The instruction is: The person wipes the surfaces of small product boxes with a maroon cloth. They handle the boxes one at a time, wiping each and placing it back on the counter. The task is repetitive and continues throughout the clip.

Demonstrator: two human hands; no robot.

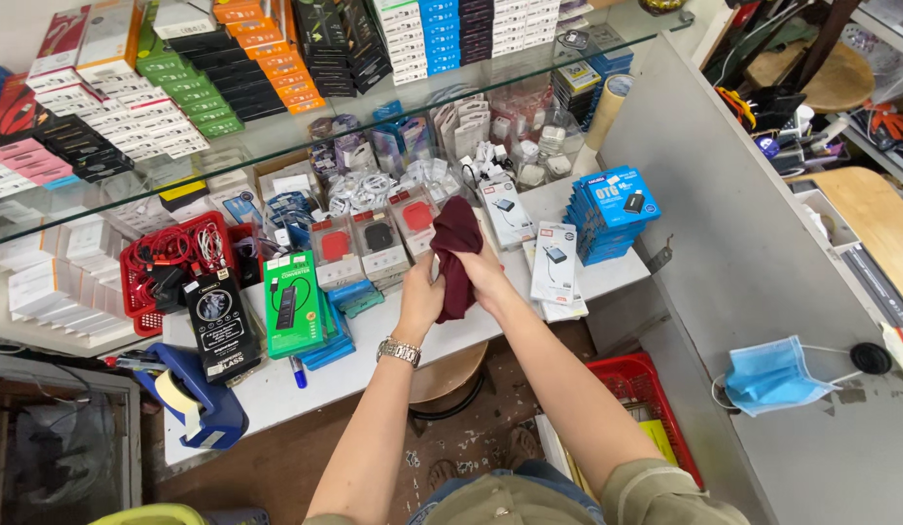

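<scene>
Dark red cloth (456, 255) being gripped by left hand (421, 297) and right hand (487, 275), fingers closing on it, hanging over worktop (374, 352) front edge, green box (292, 303) sitting nearby.

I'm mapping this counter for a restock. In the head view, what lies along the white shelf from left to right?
Blue tape dispenser → black flat box → green box → left hand → dark red cloth, gripped by both hands → right hand → white packet → stack of blue boxes.

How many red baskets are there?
2. One red basket sits on the white shelf left of the hands, holding cables. The other red basket stands on the floor below the shelf, right of the right arm, partly hidden. More may be out of sight.
</scene>
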